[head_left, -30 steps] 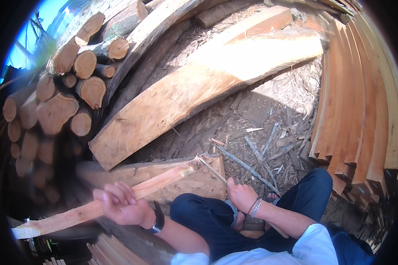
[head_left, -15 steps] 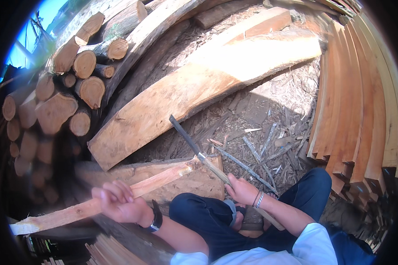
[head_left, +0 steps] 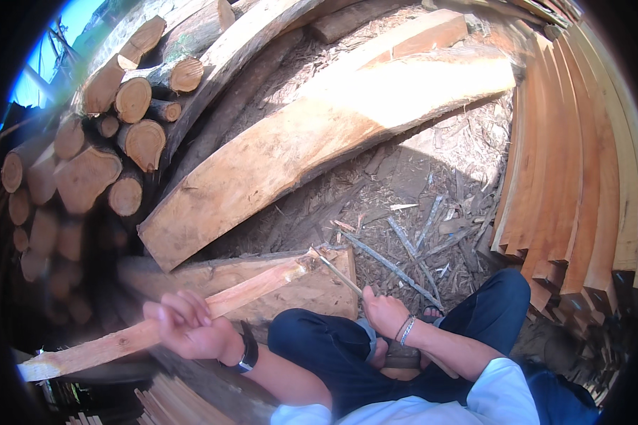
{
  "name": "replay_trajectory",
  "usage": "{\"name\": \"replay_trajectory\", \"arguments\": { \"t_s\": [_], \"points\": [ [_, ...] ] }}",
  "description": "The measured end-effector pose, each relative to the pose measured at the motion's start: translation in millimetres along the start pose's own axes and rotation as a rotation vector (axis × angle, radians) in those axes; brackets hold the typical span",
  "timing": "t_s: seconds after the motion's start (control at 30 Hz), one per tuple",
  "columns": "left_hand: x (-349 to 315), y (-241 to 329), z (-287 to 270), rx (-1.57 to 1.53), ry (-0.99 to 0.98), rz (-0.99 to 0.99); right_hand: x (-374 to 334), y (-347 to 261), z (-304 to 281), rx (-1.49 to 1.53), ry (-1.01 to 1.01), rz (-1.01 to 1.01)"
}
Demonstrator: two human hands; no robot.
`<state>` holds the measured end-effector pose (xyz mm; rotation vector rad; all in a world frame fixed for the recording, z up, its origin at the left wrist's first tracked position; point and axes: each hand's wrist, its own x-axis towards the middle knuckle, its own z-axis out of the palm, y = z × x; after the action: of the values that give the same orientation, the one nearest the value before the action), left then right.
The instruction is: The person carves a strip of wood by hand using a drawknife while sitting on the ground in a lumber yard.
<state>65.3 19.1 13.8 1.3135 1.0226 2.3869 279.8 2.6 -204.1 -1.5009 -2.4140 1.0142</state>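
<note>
My left hand (head_left: 190, 327) is closed around a long, pale wooden strip (head_left: 256, 289) that slants up to the right. Its far end, rough and splintered, lies over a thick wooden block (head_left: 333, 290). In my closed right hand (head_left: 385, 313) is a long-handled knife (head_left: 344, 276) with a wooden shaft, which passes back under my forearm. The front of the knife comes down beside the strip's splintered end. Its blade is seen nearly edge-on, so I cannot tell whether it touches the wood.
A large sawn slab (head_left: 262, 170) lies ahead. Cut logs (head_left: 143, 144) are piled at the left, and long boards (head_left: 567, 177) stack at the right. Thin sticks (head_left: 383, 256) and chips litter the ground. More strips (head_left: 177, 402) lie at the lower left.
The knife's dark blade, earlier raised beyond the strip's end, has swung down towards that end and turned edge-on. The strip and my left hand have shifted only slightly.
</note>
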Motion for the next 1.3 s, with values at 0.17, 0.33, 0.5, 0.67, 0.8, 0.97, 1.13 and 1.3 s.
{"name": "replay_trajectory", "arguments": {
  "t_s": [0.17, 0.33, 0.5, 0.67, 0.8, 0.97, 1.13, 1.3],
  "points": [
    [-2, -1, 9, -0.027, -0.036, 0.001, 11, 37, 48, -0.072, 0.002, 0.156],
    [-1, -1, 8, 0.020, 0.010, 0.000, 19, 57, 62, -0.021, -0.032, 0.073],
    [-2, 0, 9, 0.021, 0.008, -0.005, 27, 73, 39, 0.546, -0.317, 0.244],
    [-3, -1, 14, 0.014, -0.023, 0.002, 35, 100, 51, 1.139, -0.566, 0.399],
    [0, 0, 9, 0.019, -0.003, -0.004, 34, 84, 43, 0.869, -0.400, 0.282],
    [3, 0, -2, 0.020, 0.030, -0.006, 13, 21, 6, 0.110, 0.015, 0.014],
    [2, -1, 5, 0.032, 0.048, -0.002, 31, 62, 56, 0.072, -0.030, 0.232],
    [1, 0, 4, 0.002, 0.001, -0.003, 26, 60, 58, 0.153, -0.107, 0.188]
  ]
}}
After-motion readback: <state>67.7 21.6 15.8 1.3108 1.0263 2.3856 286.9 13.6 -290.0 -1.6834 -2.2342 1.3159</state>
